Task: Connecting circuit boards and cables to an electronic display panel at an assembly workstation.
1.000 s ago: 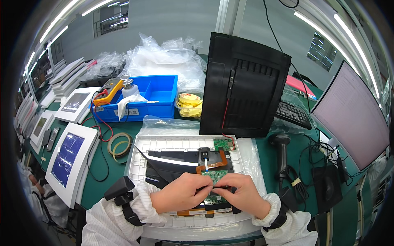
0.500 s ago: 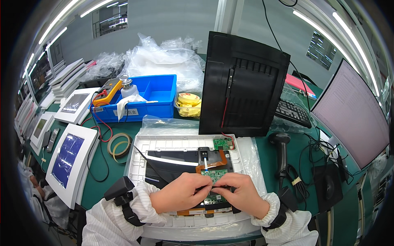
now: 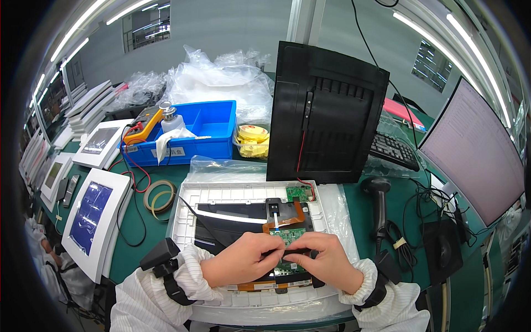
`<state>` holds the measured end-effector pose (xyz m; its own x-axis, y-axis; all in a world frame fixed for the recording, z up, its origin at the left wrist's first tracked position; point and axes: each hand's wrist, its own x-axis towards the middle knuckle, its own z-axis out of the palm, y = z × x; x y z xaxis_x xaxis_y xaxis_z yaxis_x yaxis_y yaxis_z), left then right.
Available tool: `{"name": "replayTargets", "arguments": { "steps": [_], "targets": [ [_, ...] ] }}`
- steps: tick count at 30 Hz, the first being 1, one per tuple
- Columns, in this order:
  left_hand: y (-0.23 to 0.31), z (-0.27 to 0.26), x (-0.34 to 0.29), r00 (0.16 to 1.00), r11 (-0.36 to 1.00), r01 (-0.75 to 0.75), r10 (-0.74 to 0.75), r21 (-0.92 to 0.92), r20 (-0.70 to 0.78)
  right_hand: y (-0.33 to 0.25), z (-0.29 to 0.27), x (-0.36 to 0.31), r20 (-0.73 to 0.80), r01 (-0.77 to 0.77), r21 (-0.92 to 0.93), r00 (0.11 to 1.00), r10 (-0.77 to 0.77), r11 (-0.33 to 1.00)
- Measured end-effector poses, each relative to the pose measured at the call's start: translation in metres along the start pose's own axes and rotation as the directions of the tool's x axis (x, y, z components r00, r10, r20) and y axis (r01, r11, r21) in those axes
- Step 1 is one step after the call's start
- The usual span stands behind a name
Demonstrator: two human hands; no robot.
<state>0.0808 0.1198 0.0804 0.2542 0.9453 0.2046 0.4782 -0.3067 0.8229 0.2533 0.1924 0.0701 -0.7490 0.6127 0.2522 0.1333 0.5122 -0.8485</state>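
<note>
wide fisheye view from the person's head, looking forward and down, left hand (image 3: 240, 261) and right hand (image 3: 327, 261) close at lower centre, table (image 3: 362, 221) across the middle, wall (image 3: 227, 27) farther off at top

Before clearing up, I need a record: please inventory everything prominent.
Shallow plastic frame: one, white, centre foreground
Circuit boards: two visible, green, inside frame
Thin strip: one, black, above lower board
Ribbed cover: one, black, upright behind frame
Divided plastic bin: one, blue, left rear
Boxy meter: one, yellow, bin's left end
Rectangular panels: at least three, white-rimmed, left
Handheld scanner: one, black, right of frame
Keyboard: one, black, right rear
Flat monitor: one, pinkish screen, far right
Left hand, right hand: one each, bare, pinching strip
</note>
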Motion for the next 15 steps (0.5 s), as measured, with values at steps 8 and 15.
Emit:
{"name": "replayTargets", "arguments": {
  "steps": [8, 15],
  "targets": [
    [-0.002, 0.001, 0.001, 1.000, 1.000, -0.010, 0.010, -0.010, 0.010, 0.004, 0.001, 0.001, 0.021, 0.005, 0.022, 1.000, -0.005, 1.000],
    [-0.010, 0.004, -0.001, 1.000, 0.996, 0.010, -0.009, -0.085, 0.010, 0.004, 0.006, -0.001, -0.025, 0.141, -0.052, 0.990, -0.142, 0.989]
  ]
}}
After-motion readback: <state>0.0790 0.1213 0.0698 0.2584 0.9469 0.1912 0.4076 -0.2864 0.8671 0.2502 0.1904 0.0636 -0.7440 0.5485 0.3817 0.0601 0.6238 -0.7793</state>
